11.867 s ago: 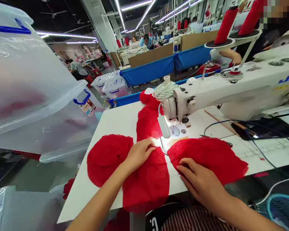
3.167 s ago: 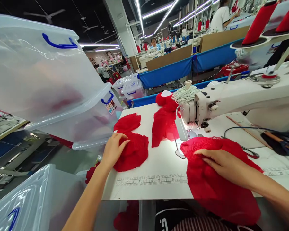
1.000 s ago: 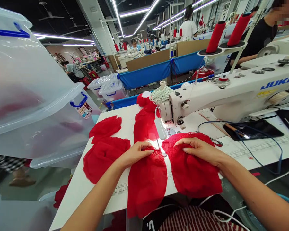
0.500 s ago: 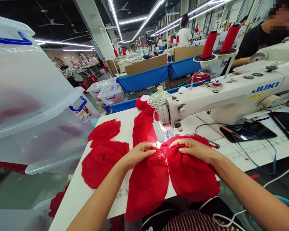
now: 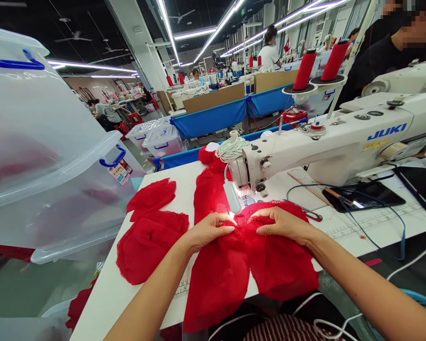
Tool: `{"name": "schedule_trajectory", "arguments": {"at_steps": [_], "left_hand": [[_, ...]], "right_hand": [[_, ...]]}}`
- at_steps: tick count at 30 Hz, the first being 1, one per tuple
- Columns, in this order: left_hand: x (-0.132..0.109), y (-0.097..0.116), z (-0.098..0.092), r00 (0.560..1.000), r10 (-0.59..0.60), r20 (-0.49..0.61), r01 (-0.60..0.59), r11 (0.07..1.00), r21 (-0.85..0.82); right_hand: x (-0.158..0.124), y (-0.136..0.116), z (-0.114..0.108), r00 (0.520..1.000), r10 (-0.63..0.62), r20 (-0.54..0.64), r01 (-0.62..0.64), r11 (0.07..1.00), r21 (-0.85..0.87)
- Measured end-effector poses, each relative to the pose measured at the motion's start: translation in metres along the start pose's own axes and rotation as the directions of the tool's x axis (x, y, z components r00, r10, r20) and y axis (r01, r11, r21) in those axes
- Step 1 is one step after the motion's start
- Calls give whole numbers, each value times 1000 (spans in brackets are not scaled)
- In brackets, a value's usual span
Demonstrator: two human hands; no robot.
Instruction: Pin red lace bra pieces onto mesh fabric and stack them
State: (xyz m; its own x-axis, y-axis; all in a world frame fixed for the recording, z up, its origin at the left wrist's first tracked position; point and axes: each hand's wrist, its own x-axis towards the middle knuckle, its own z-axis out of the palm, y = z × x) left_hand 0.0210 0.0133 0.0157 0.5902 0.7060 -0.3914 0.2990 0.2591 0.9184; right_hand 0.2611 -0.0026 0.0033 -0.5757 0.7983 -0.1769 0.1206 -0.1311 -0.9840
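Red lace pieces (image 5: 248, 265) lie on the white table (image 5: 102, 293) directly before the needle of the sewing machine (image 5: 326, 142). I see two of them, one on the left and one on the right, their top edges overlapping under the lamp light. The fabric is thin, bright red, with a fine pattern and wavy edges, and its lower part hangs over the table edge. My left hand (image 5: 208, 232) presses flat on the left piece, fingers together. My right hand (image 5: 287, 223) rests on the right piece, fingers bent and close, pinching the edge lightly. More red pieces (image 5: 149, 232) lie well to the left.
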Motion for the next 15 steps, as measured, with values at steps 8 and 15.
{"name": "schedule_trajectory", "arguments": {"at_steps": [8,15], "left_hand": [[0,-3,-4,1000,18,-5,-18,1000,19],[1,-3,-2,1000,5,-11,-5,1000,2]], "right_hand": [[4,11,5,996,-1,-91,3,1000,28],[6,9,11,983,-22,-182,22,1000,-4]]}}
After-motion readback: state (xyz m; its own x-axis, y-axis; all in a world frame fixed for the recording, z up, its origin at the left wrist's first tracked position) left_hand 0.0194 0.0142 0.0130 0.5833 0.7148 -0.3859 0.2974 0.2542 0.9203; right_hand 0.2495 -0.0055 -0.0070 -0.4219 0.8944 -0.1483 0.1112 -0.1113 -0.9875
